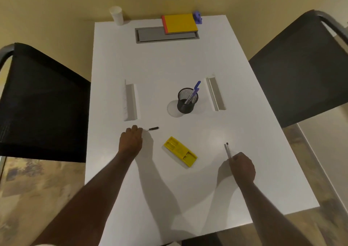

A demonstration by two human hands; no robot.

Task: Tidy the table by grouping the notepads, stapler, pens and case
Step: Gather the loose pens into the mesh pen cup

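My left hand (131, 141) grips the end of a black-capped pen (153, 128) that points right, low over the white table (169, 63). My right hand (243, 167) holds another black-tipped pen (227, 150) by its lower end, its tip pointing away from me. Between the hands lies an open yellow case (180, 151), set diagonally. Beyond it stands a black mesh pen cup (187, 100) with two blue pens (194, 92) leaning inside. At the far edge sit stacked notepads, yellow on top (179, 23), with a purple stapler (197, 17) beside them.
A white paper cup (116, 15) stands at the far left corner. A grey cable hatch (150, 35) and two slots (130, 100) (215, 93) are set into the tabletop. Black mesh chairs flank the table on the left (41, 102) and right (301, 70).
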